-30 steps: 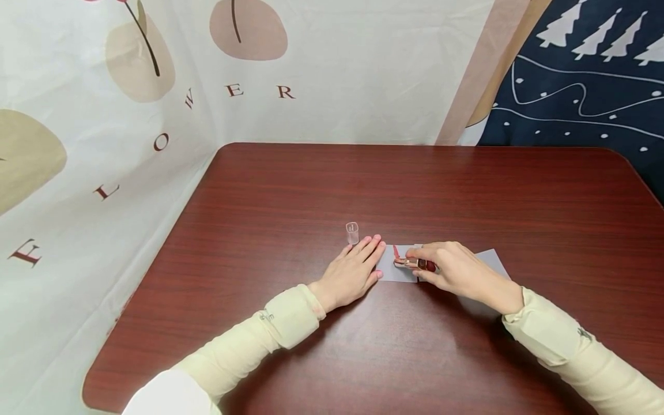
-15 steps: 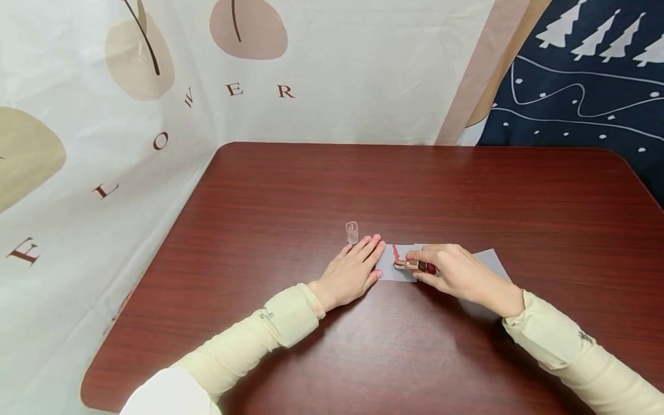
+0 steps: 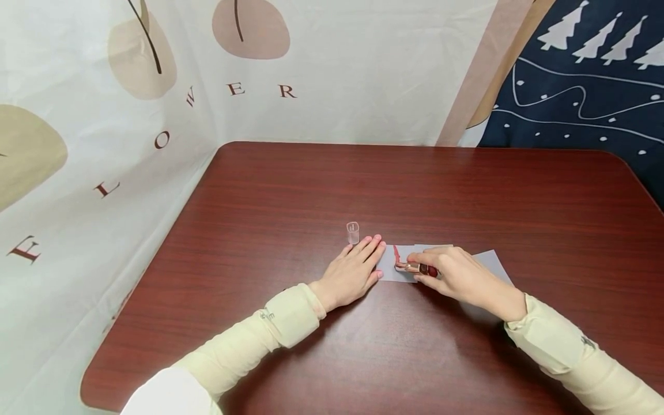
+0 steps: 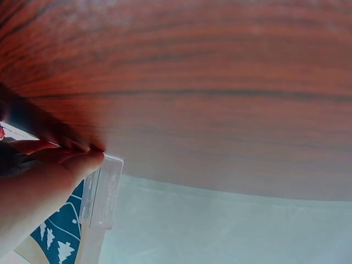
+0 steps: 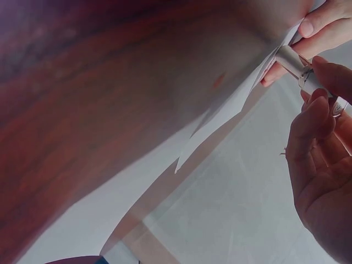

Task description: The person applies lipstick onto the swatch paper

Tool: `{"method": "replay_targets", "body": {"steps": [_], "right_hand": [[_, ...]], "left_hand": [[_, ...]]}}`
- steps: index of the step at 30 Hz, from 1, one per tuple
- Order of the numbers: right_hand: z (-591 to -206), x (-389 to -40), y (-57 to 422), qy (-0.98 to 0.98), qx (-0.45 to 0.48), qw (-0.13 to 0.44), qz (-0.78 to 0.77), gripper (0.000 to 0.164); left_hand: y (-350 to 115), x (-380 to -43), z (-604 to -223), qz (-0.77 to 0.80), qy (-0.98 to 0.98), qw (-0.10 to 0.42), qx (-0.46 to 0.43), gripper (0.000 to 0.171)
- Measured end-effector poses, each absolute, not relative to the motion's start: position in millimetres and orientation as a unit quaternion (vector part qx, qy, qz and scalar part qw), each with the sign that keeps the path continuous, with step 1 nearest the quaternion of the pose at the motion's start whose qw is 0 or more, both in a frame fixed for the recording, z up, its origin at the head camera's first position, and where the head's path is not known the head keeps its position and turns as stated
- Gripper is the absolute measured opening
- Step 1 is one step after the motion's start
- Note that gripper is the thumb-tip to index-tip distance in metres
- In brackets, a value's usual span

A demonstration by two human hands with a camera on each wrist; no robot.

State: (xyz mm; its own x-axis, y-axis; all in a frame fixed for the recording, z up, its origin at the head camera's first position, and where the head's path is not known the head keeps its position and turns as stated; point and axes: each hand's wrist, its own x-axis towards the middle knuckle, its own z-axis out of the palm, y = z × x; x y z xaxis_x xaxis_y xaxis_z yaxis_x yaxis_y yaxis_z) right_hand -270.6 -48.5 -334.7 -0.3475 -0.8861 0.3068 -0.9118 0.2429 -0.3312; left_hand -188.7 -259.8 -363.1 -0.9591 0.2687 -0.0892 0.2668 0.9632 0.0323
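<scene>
In the head view my left hand (image 3: 346, 278) lies flat, fingers straight, on the left end of a pale grey paper (image 3: 388, 276). With thumb and fingers my right hand (image 3: 461, 278) pinches a lipstick (image 3: 417, 268), a shiny rose-gold tube with a dark red base. Its tip end is down at the paper, at the lower end of a red streak (image 3: 396, 254). The right wrist view shows the lipstick (image 5: 291, 61) tilted against the paper sheet. A clear cap (image 3: 353, 233) stands just beyond my left fingers; the left wrist view shows this cap (image 4: 103, 192) beside them.
More pale paper (image 3: 493, 265) lies under and beyond my right hand. The dark red wooden table (image 3: 290, 190) runs back to a white printed cloth (image 3: 363, 75), with a navy cloth (image 3: 581, 86) at the right.
My right hand has drawn the lipstick slightly toward me, and the red streak on the paper has grown longer. My left hand stays in place.
</scene>
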Motion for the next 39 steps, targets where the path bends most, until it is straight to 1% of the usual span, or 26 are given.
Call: {"method": "replay_targets", "body": {"steps": [14, 32, 39], "right_hand": [[-335, -266, -50, -0.784, 0.574, 0.04, 0.233, 0.024], [-333, -262, -52, -0.78, 0.581, 0.049, 0.225, 0.026], [-334, -260, -50, -0.783, 0.58, 0.046, 0.221, 0.026]], "left_hand": [[-261, -188, -361, 0.007, 0.99, 0.046, 0.137, 0.054], [-264, -187, -360, 0.006, 0.99, 0.032, 0.135, 0.054], [-261, -186, -360, 0.008, 0.99, 0.042, 0.135, 0.054]]}}
